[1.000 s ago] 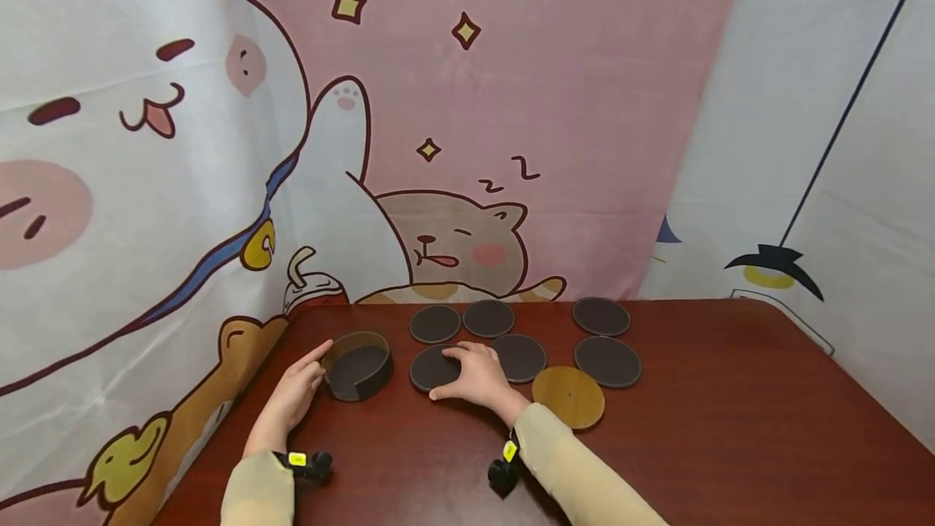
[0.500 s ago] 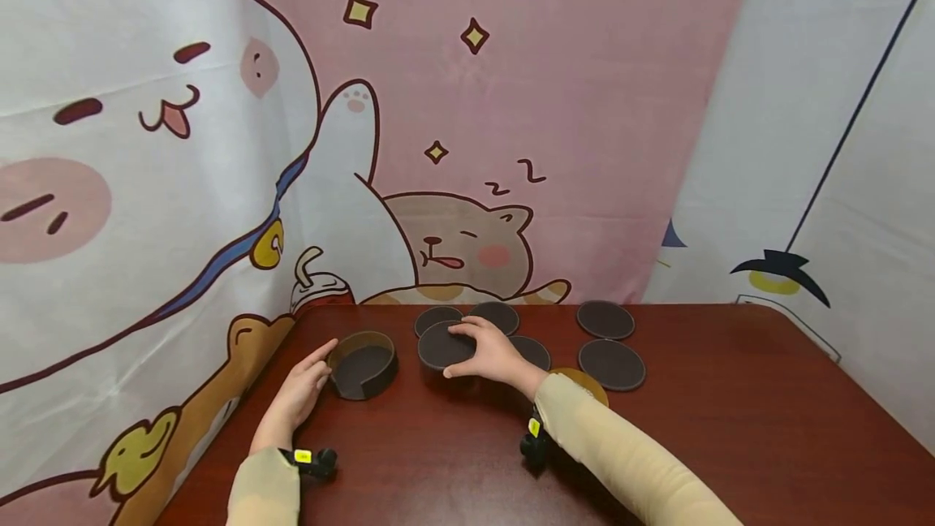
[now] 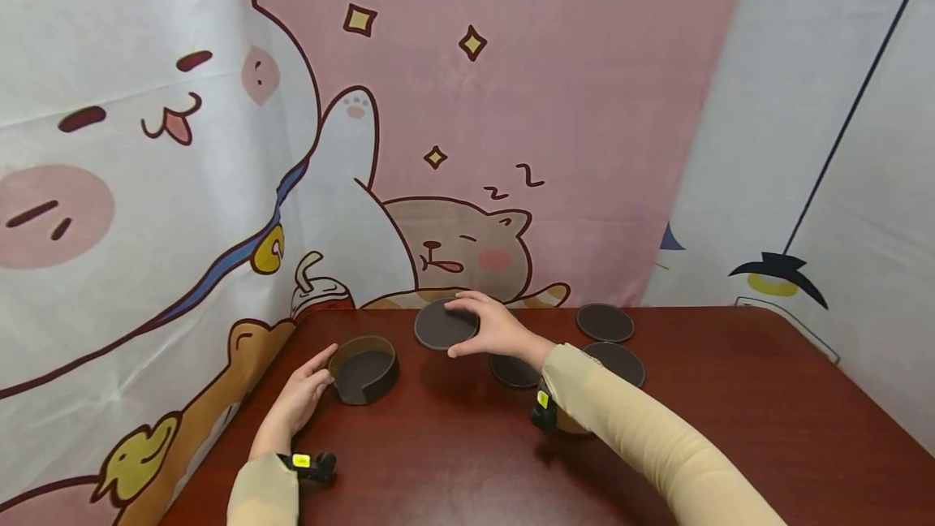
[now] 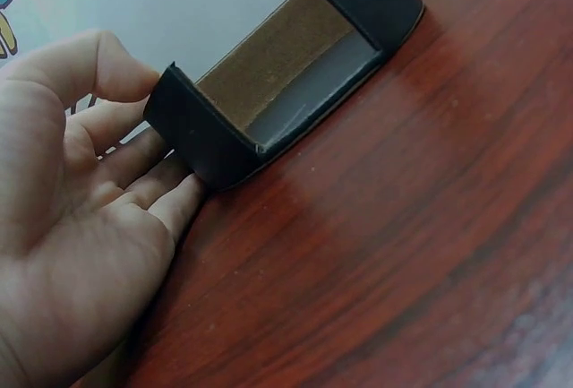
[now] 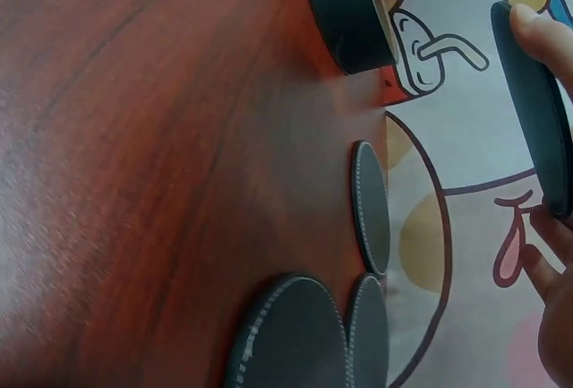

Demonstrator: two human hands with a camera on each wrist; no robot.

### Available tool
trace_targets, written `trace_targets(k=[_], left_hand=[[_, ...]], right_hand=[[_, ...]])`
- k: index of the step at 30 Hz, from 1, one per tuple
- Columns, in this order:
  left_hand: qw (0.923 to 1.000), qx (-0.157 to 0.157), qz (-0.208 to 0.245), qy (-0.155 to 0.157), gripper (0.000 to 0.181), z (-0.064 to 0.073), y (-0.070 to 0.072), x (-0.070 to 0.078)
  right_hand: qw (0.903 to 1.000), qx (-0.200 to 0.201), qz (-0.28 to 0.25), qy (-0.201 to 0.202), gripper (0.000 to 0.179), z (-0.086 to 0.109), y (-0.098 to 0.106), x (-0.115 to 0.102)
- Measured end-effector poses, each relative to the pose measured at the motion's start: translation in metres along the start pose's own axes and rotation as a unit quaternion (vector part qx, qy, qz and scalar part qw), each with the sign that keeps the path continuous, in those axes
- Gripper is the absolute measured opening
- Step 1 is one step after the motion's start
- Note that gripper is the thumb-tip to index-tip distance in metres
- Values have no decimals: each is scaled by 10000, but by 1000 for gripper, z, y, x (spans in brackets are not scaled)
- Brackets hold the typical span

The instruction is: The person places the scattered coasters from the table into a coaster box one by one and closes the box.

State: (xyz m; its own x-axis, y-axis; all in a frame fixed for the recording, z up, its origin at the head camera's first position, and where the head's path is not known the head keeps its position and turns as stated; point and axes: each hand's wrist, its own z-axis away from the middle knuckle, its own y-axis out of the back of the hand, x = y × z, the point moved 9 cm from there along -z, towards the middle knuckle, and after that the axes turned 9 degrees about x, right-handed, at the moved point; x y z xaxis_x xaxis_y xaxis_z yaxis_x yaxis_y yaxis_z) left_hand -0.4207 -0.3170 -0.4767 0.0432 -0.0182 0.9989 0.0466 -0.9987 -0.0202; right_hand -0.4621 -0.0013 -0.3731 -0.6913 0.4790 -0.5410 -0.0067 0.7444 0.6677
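A round, black coaster (image 3: pixel 436 326) is raised above the table in my right hand (image 3: pixel 497 329), pinched at its edges between thumb and fingers. The right wrist view shows this coaster (image 5: pixel 534 110) nearly edge-on, against the wall cloth. My left hand (image 3: pixel 301 396) rests its fingers against the outer left side of a round coaster holder (image 3: pixel 380 380), black outside and brown inside, with a gap in its front wall. In the left wrist view the thumb tip is at the rim of the holder (image 4: pixel 201 133), and the other fingers lie along its outer wall.
Several dark coasters lie on the reddish-brown table (image 3: pixel 438 461), one coaster (image 3: pixel 514 372) below my right wrist and two, including this coaster (image 3: pixel 605 323), farther right. A yellow-brown disc (image 3: pixel 572 424) is mostly hidden under the right sleeve. A printed cloth (image 3: pixel 584 104) hangs behind the table.
My right hand has closed on the front-left coaster and lifted it up and away toward the back of the table. My left hand stays beside the holder.
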Motion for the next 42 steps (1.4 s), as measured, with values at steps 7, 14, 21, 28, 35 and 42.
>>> trace_targets(k=[7,14,21,28,35,42], left_hand=[[9998,27,-174,11,66,1,3,-2],[9998,50,-170,-64,67,-1,3,0],[9999,128,-39,-76,66,-3,4,-2],[9997,88,-202,-83,65,-2,1,-2],[9996,69,-251,-73,64,-4,1,-2],[9996,192,-192,-34,65,-5,4,-4]], right_hand=[[9999,-76,-137,7,80,-7,0,-3],[9998,-85,-136,151,79,-11,-11,-9],[9993,-335,-191,-16,80,-17,-37,-16],[9978,-585,-290,-143,81,-23,-65,-20],[9972,-686,-250,-155,80,-30,-91,-26],[9970,-664,-235,-326,81,-36,-110,-27]])
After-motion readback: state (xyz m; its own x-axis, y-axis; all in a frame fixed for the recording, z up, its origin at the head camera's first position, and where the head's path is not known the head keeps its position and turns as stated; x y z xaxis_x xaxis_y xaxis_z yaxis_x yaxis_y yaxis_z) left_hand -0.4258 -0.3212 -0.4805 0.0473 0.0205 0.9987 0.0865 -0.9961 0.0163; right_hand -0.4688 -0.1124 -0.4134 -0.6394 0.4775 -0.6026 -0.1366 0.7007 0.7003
